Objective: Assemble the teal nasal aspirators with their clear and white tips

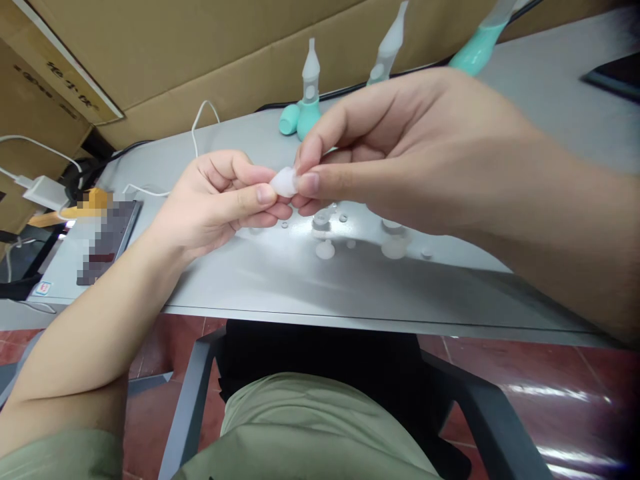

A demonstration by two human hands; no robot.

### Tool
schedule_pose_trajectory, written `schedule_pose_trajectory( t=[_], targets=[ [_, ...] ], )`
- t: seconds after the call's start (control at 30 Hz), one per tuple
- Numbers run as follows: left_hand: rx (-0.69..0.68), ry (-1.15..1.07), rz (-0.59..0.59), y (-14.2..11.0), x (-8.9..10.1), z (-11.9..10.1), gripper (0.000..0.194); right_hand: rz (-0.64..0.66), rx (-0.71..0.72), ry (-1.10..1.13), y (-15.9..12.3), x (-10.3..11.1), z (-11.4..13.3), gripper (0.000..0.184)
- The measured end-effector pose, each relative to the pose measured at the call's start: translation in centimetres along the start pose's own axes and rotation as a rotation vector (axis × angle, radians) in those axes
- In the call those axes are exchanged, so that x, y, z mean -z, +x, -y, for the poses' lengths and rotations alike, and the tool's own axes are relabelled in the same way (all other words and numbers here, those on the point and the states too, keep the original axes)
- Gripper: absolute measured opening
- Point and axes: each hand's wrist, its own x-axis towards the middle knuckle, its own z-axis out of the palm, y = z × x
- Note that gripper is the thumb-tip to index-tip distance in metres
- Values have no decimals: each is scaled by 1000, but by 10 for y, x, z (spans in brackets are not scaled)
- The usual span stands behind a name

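Both of my hands meet above the grey table (280,280) and pinch one small translucent white silicone piece (283,181) between them. My left hand (220,197) holds it from the left with thumb and curled fingers. My right hand (400,153) grips it from the right with thumb and forefinger. Under the hands several small clear silicone parts (325,250) lie scattered on the table.
Three teal devices with pale pointed tips (307,100) stand along the back edge before a cardboard wall (200,53). A white charger and cable (45,190) and a blurred flat device (107,240) lie at the left. A dark object (613,77) sits far right.
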Motion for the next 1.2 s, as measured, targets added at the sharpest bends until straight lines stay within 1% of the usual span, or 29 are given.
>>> schedule_pose_trajectory(
  t=[0.1, 0.2, 0.3, 0.47, 0.5, 0.57, 0.7, 0.8, 1.0, 1.1, 1.2],
  targets=[
    [-5, -34, -13, 0, -2, -2, 35, -55, 102, -54, -3, -5, -2, 20],
    [-13, -44, 8, 1, -3, -3, 31, -79, 160, -62, -4, -9, -7, 25],
    [-17, -34, 19, 1, -3, -3, 31, -98, 163, -67, -7, -10, -11, 28],
    [-36, -15, 8, 1, -1, -1, 33, -108, 171, -37, -8, -9, -9, 24],
    [-35, -15, 5, 1, -1, -1, 35, -103, 158, -31, -7, -8, -7, 22],
    [-9, 0, 2, 0, 1, 0, 38, -72, 82, -20, -4, -7, -3, 11],
    [42, 27, 16, -1, 1, 0, 40, -1, -69, 44, 0, -3, 2, 17],
    [33, 15, 26, -2, 0, -1, 39, 14, -107, 125, 1, -3, 2, 13],
    [-15, 29, 27, -2, -1, -1, 37, 51, -144, 263, 3, -4, -2, 19],
    [-25, 46, 18, -2, 0, -1, 39, 42, -185, 293, 3, -3, -3, 17],
    [-33, 62, 14, -3, 1, -1, 41, 68, -203, 295, 2, -2, -4, 12]
  ],
)
